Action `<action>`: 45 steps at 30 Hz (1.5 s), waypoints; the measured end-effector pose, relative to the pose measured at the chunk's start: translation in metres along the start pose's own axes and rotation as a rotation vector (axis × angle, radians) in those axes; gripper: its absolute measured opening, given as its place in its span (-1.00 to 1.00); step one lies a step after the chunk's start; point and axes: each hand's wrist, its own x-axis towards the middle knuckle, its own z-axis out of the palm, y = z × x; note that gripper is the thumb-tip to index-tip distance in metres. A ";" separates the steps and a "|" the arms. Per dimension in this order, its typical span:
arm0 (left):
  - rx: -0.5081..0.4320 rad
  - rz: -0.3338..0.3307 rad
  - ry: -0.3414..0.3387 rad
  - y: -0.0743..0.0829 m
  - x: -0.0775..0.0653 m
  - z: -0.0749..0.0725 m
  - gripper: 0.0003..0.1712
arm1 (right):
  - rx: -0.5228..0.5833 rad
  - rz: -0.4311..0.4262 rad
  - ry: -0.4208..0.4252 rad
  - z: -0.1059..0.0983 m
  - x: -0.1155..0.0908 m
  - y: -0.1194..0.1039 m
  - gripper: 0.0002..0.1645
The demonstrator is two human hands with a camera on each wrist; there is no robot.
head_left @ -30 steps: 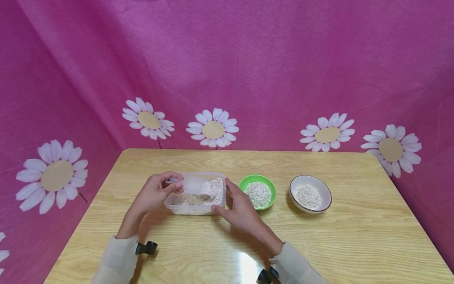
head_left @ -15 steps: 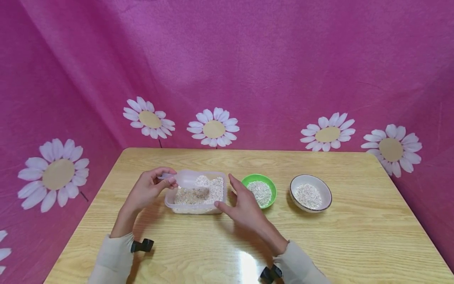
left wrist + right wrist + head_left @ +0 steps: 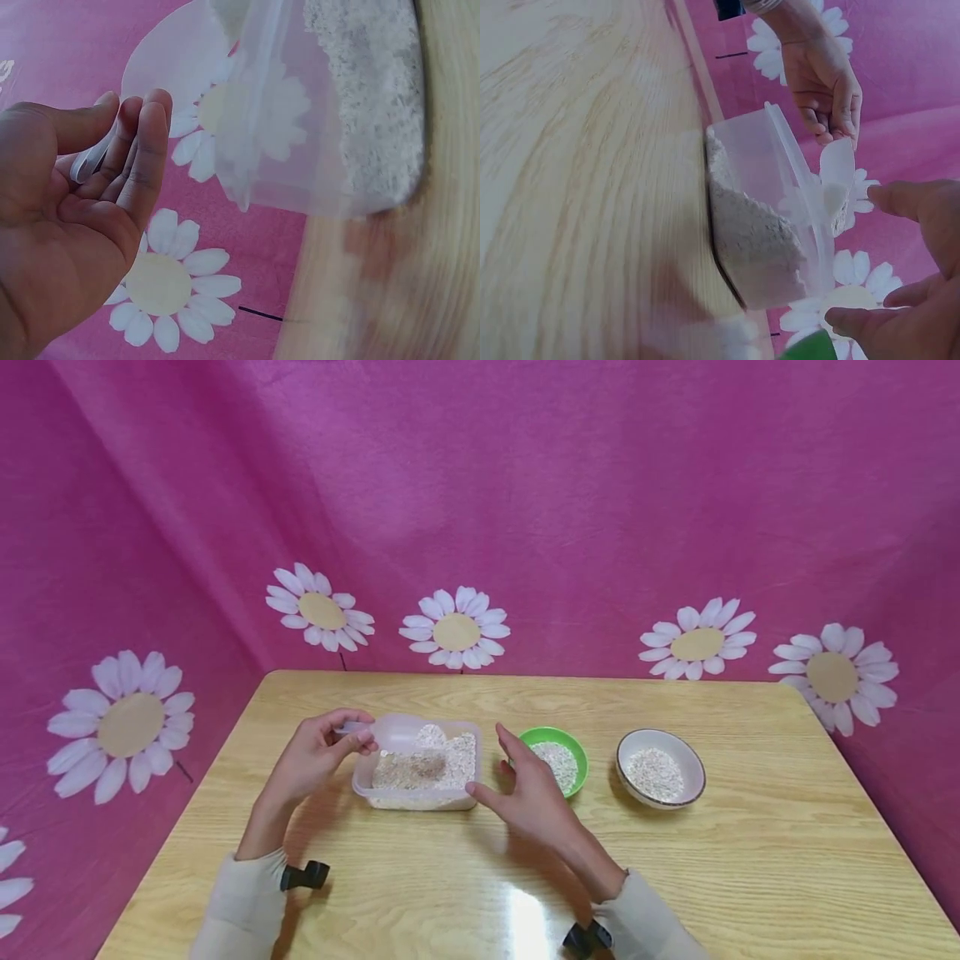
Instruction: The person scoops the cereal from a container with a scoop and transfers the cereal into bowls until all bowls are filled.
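Observation:
My left hand (image 3: 315,756) pinches the handle of a translucent plastic scoop (image 3: 396,731), held above the left part of a clear rectangular plastic container (image 3: 420,802). Pale flakes like rolled oats (image 3: 431,737) sit in the scoop's bowl. More flakes (image 3: 457,764) fill the container, with a darker hollow near their middle. In the right wrist view, the scoop (image 3: 837,161) shows over the container's rim (image 3: 802,172). My right hand (image 3: 532,793) holds nothing; its fingers are spread, the thumb tip right at the container's right side. In the left wrist view, thumb and fingers hold the scoop's handle (image 3: 90,161).
A green bowl (image 3: 576,752) of flakes stands just right of the container, partly behind my right hand. Farther right is a white bowl (image 3: 693,768) with a dark rim, also holding flakes. The wooden table (image 3: 750,860) ends at a pink flowered cloth (image 3: 570,527).
The scoop has come up out of the flakes, and my left hand has drawn it leftward. My right hand has let go of the container's right side and shifted slightly right.

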 end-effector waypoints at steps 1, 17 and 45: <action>-0.001 0.000 0.006 0.002 0.000 0.000 -0.76 | 0.007 -0.001 0.001 -0.003 -0.001 0.001 0.15; -0.153 0.047 -0.056 0.032 0.026 0.050 -0.75 | 0.020 0.049 0.073 -0.064 -0.022 0.028 0.14; -0.259 0.060 -0.223 0.088 0.080 0.193 -0.77 | -0.269 0.097 0.292 -0.149 -0.064 0.078 0.17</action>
